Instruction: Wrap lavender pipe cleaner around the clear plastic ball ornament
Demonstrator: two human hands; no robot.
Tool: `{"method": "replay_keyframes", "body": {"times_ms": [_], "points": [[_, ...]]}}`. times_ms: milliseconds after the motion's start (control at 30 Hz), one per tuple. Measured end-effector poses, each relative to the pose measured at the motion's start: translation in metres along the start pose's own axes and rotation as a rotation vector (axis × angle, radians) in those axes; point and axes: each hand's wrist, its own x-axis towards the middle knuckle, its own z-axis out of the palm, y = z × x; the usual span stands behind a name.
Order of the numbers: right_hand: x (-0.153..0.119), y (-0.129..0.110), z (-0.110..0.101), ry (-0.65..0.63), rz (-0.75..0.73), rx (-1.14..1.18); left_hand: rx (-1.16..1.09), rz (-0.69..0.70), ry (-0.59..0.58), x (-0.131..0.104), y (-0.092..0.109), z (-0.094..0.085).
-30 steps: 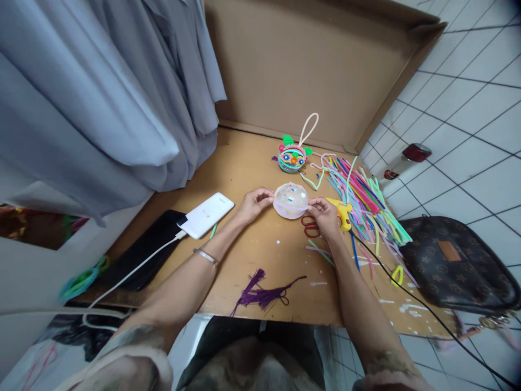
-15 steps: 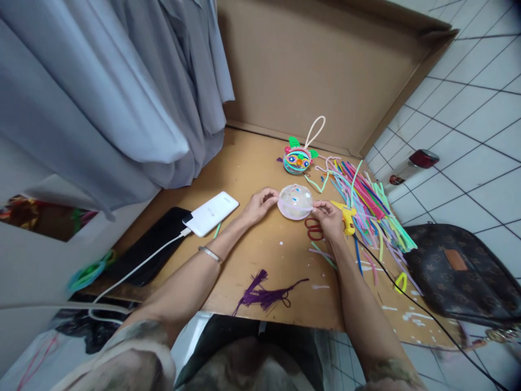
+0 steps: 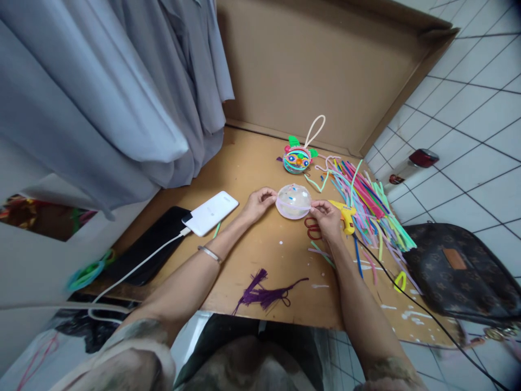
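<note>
A clear round plastic ball [image 3: 293, 196] with small coloured specks is between my hands, just over the table. A pale lilac pipe cleaner [image 3: 295, 207] curves across its near side. My left hand [image 3: 261, 205] pinches at the ball's left edge, by one end of the pipe cleaner. At the right edge, my right hand [image 3: 326, 216] pinches the other end. My fingertips partly hide both ends. Red-handled scissors [image 3: 312, 228] and a yellow glue gun [image 3: 347, 218] lie beside my right hand.
Behind the ball sits a decorated ball [image 3: 297, 161] with green ears and a loop. Coloured pipe cleaners [image 3: 374, 201] are heaped at right, near a brown bag [image 3: 464, 271]. Purple tassels [image 3: 266, 295] lie at the front edge. A white power bank [image 3: 210, 213] with a cable is at left.
The ball has turned slightly and shifted a little left. The lilac strip now crosses higher on its near side, where before it ran along the lower part. Both hands keep their pinch.
</note>
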Motion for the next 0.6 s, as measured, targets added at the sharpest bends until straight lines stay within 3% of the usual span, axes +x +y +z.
{"method": "replay_keyframes", "body": {"times_ms": [300, 600], "points": [[-0.006, 0.002, 0.012, 0.11, -0.111, -0.052, -0.069, -0.025, 0.034, -0.002, 0.0, 0.005], [-0.007, 0.001, 0.014, 0.107, -0.163, -0.079, -0.117, 0.044, 0.056, 0.0, -0.006, 0.007]]}}
